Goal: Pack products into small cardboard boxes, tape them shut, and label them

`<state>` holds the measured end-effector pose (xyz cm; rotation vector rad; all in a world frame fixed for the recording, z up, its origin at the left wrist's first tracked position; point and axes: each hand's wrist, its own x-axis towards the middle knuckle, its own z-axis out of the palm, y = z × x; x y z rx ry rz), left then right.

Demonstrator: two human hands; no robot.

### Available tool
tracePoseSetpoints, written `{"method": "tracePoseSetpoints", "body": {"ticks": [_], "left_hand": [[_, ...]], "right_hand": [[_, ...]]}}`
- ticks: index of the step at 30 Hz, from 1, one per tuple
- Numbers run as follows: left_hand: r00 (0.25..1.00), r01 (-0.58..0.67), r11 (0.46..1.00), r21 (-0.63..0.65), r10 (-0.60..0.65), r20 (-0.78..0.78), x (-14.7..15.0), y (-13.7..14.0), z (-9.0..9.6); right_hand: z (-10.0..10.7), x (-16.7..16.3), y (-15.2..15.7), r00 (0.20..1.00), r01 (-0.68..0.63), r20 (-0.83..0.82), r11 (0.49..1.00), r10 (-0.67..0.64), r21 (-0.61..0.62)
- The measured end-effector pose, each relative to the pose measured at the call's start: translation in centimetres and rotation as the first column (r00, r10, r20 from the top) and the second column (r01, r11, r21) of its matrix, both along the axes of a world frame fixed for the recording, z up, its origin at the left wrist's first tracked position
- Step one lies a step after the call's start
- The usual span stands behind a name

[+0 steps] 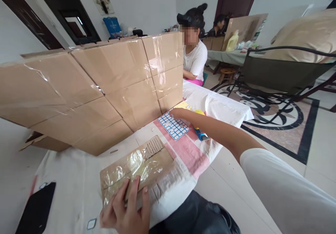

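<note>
My left hand (128, 206) rests with its fingers spread on a flat, tape-covered piece of cardboard (147, 167) on the table. Farther off, my right hand (177, 113) reaches down to the far left edge of a sheet with blue-outlined white rectangles (174, 126). Its fingers are bent together, and anything between them is too small to make out. Small white scraps lie on that sheet. Just right of the sheet, partly behind my right forearm, is a blue tape dispenser (201, 134). A yellow sheet (183, 105) lies beyond my right hand.
A tall wall of taped cardboard (115, 83) stands along the table's far side. A black phone-like slab (36, 207) and a small blue-edged label (91, 224) lie at the lower left. Another person (195, 57) sits behind the cardboard; a folding chair (283, 73) stands at right.
</note>
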<state>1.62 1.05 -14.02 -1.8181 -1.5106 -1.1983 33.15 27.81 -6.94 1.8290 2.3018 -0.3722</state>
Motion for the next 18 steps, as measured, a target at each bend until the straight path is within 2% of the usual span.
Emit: {"method": "tracePoseSetpoints", "body": {"ticks": [5,10,18], "left_hand": [[1.0,0.001,1.0,-0.019,-0.001,-0.011,-0.1,0.0,0.0],[0.999,-0.004,1.0,-0.005,0.004,-0.039,0.4,-0.2,0.9],[0.998,-0.021,1.0,0.002,0.021,-0.054,0.7,-0.3,1.4]], "right_hand": [[-0.6,-0.2,0.2,0.998,0.019,0.058,1.0,-0.017,-0.024],[-1.4,-0.8,0.5,0.993,0.083,0.085,0.997,-0.082,-0.006],[-2.5,-0.3,1.2,0.993,0.116,0.03,0.993,-0.116,0.013]]}}
